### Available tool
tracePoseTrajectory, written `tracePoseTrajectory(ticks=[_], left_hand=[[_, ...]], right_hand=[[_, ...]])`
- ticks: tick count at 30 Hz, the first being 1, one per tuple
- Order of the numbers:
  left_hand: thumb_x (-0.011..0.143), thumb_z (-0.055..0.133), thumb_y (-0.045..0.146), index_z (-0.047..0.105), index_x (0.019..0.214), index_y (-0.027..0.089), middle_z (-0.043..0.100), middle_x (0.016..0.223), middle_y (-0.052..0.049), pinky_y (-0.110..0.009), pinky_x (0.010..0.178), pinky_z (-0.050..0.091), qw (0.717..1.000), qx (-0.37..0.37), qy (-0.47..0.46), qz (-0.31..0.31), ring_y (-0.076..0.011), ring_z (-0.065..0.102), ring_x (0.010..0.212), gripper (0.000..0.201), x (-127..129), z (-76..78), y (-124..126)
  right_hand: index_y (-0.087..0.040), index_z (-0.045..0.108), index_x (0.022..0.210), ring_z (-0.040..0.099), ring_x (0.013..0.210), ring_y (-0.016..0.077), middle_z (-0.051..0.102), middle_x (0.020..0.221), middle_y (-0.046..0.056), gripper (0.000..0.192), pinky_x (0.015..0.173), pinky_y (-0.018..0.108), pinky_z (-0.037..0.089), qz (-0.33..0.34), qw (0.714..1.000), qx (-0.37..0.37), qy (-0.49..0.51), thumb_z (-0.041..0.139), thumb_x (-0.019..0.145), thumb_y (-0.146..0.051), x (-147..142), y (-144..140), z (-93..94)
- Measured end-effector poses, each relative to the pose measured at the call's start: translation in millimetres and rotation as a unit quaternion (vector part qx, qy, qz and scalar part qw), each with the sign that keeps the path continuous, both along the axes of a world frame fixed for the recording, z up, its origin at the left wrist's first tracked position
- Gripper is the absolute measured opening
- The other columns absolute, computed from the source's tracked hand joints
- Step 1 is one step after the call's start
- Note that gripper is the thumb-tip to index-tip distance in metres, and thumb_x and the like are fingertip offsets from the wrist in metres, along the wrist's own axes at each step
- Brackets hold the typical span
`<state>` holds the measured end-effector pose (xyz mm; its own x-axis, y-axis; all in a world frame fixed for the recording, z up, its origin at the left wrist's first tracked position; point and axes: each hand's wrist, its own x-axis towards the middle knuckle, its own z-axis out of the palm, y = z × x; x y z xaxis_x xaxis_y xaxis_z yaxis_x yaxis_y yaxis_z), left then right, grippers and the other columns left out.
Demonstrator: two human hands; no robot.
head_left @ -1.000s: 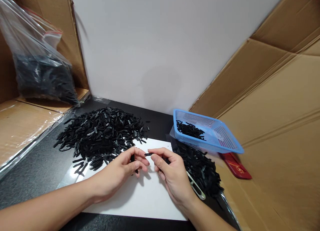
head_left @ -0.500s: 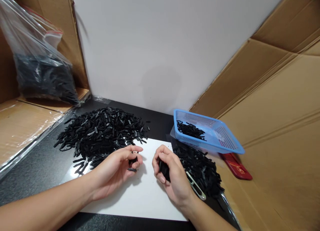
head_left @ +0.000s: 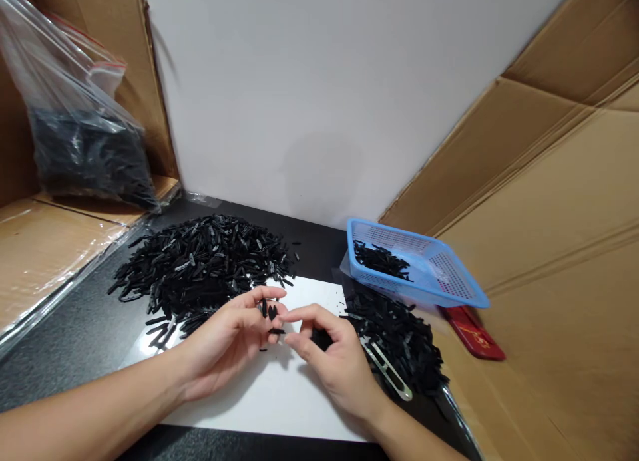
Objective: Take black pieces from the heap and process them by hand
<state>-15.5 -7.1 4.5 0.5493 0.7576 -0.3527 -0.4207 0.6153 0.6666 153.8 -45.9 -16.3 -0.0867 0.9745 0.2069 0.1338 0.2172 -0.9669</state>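
My left hand (head_left: pixel 234 338) is held palm inward above a white sheet (head_left: pixel 259 401), its curled fingers cradling several small black strips (head_left: pixel 272 312). Close by on the right is my right hand (head_left: pixel 339 361). Its thumb and forefinger reach to the end of a black strip (head_left: pixel 277 331) at my left fingertips; whether they touch it I cannot tell. More black pieces (head_left: pixel 322 339) are tucked in the curled fingers of my right hand. A big pile of black strips (head_left: pixel 200 255) lies beyond my left hand, and another pile (head_left: pixel 409 341) lies beside my right hand.
A blue perforated basket (head_left: pixel 439 295) with black strips in it stands at the right rear. A slotted metal tool (head_left: pixel 392 371) lies by the right pile, near a red object (head_left: pixel 474 334). At left, a clear zip bag (head_left: pixel 90 148) of dark material rests on cardboard (head_left: pixel 54 235).
My right hand has moved left to my left fingertips, and its thumb and forefinger have extended. The left fingers have opened slightly, showing more of the strips.
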Motion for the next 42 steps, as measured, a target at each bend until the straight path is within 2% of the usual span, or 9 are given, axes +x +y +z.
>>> tracePoseTrajectory(ticks=[5,8,18,27,31,34,38,40,42], left_hand=[[0.064,0.059,-0.001,0.063,0.105,0.011,0.066,0.085,-0.006,-0.023,0.069,0.047,1.0,0.002,-0.021,-0.014,-0.0123,0.058,0.07,0.043,-1.2,3.2,-2.3],[0.07,0.058,0.002,0.064,0.104,0.011,0.066,0.083,-0.005,-0.023,0.068,0.046,1.0,0.005,-0.02,-0.019,-0.0109,0.056,0.065,0.035,-1.4,3.9,-1.7],[0.082,0.065,0.006,0.067,0.104,0.016,0.067,0.079,-0.001,-0.023,0.077,0.045,0.998,0.047,0.029,-0.016,-0.0096,0.058,0.069,0.025,1.3,-1.4,-3.5],[0.09,0.064,0.026,0.058,0.104,0.016,0.073,0.07,-0.005,-0.022,0.063,0.043,0.987,0.122,0.066,-0.078,-0.0112,0.06,0.061,0.019,1.7,-3.1,-1.8],[0.087,0.068,0.029,0.055,0.1,0.017,0.074,0.076,-0.005,-0.021,0.056,0.037,0.987,0.127,0.081,-0.06,-0.0099,0.055,0.058,0.022,3.9,-0.5,-1.5],[0.084,0.07,0.03,0.056,0.096,0.018,0.075,0.085,-0.006,-0.021,0.054,0.032,0.986,0.124,0.105,-0.041,-0.0081,0.049,0.056,0.022,4.2,-0.8,-1.1],[0.079,0.074,0.03,0.062,0.083,0.015,0.071,0.082,-0.004,-0.022,0.055,0.03,0.985,0.111,0.133,-0.021,-0.0079,0.045,0.057,0.019,3.0,-2.3,-0.2],[0.076,0.076,0.028,0.067,0.084,0.015,0.067,0.078,-0.002,-0.023,0.058,0.032,0.985,0.1,0.14,-0.01,-0.0088,0.047,0.06,0.018,2.2,-2.7,0.2],[0.075,0.077,0.027,0.07,0.091,0.015,0.065,0.075,-0.001,-0.023,0.062,0.035,0.985,0.091,0.149,-0.003,-0.0101,0.05,0.063,0.021,1.7,-2.6,0.5]], right_hand=[[-0.019,0.078,0.095,0.057,0.055,0.0133,0.068,0.066,0.002,0.017,0.055,0.024,0.044,-0.03,0.98,0.164,-0.105,0.066,0.084,-0.012,1.5,-2.9,-2.9],[-0.017,0.079,0.088,0.055,0.05,0.0134,0.065,0.06,0.001,0.012,0.049,0.024,0.041,-0.062,0.972,0.2,-0.11,0.068,0.084,-0.014,1.7,-3.8,-1.2],[-0.023,0.078,0.079,0.07,0.07,0.0219,0.078,0.075,0.004,0.007,0.068,0.032,0.054,-0.088,0.995,0.038,0.012,0.072,0.08,-0.021,1.0,-2.5,9.0],[-0.025,0.077,0.081,0.072,0.073,0.0201,0.078,0.075,0.001,0.006,0.073,0.031,0.053,-0.079,0.995,0.004,0.061,0.071,0.082,-0.023,0.3,-3.5,4.6],[-0.024,0.077,0.083,0.068,0.068,0.0205,0.076,0.073,0.002,0.008,0.067,0.031,0.052,-0.103,0.993,0.042,-0.031,0.069,0.082,-0.025,10.8,3.3,15.4],[-0.024,0.077,0.083,0.068,0.074,0.0238,0.077,0.082,0.004,0.013,0.071,0.034,0.049,-0.133,0.964,0.07,-0.218,0.064,0.084,-0.027,43.0,11.2,30.0],[-0.026,0.076,0.071,0.069,0.069,0.0269,0.077,0.074,0.004,0.018,0.062,0.033,0.043,-0.129,0.874,-0.021,-0.469,0.061,0.079,-0.019,100.9,13.2,37.5],[-0.025,0.076,0.067,0.069,0.064,0.0275,0.076,0.067,0.007,0.018,0.057,0.032,0.04,-0.144,0.839,-0.03,-0.523,0.062,0.077,-0.02,118.0,11.3,37.6],[-0.025,0.075,0.065,0.066,0.058,0.0265,0.074,0.062,0.007,0.02,0.055,0.032,0.039,-0.177,0.832,-0.025,-0.525,0.06,0.079,-0.024,118.7,9.9,39.5]])
